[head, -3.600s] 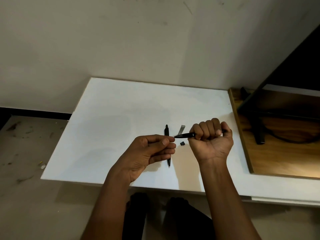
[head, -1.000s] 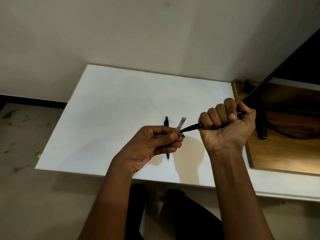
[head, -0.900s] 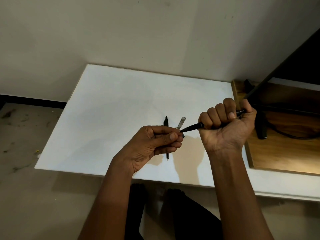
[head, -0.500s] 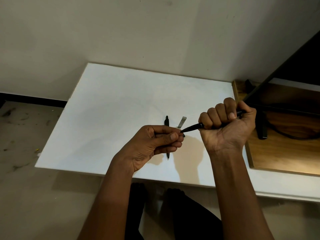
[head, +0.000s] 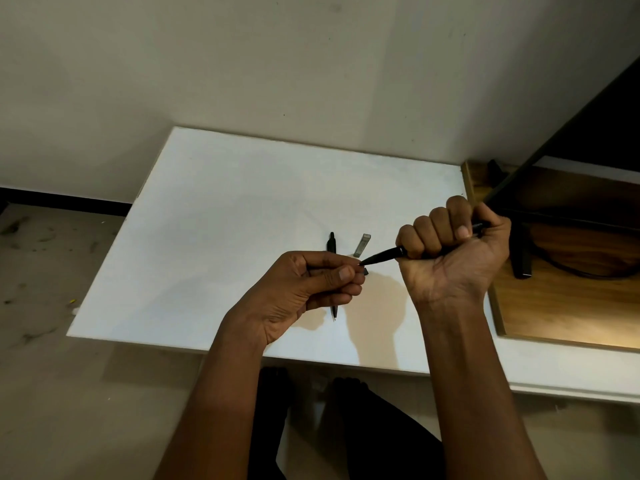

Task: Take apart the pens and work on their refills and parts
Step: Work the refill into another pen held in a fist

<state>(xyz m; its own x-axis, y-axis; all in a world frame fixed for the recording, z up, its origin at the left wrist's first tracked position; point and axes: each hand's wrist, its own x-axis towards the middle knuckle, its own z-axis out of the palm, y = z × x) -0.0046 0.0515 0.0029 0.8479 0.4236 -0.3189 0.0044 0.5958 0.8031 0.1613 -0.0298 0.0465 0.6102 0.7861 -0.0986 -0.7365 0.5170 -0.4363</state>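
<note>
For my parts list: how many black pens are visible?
2. One slim black pen is gripped by the right hand, tip pinched by the left hand; the other black pen lies on the white table, partly behind that hand.

White tabletop (head: pixel 214 209) against beige wall (head: pixel 242 64) — wooden surface (head: pixel 554 313) right, black bar (head: pixel 522 258) on it.

Right hand (head: pixel 450 252) fisted, wrist raised; left hand (head: pixel 308 285) pinching.

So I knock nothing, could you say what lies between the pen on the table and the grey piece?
Only bare white table, seen in the head view.
</note>
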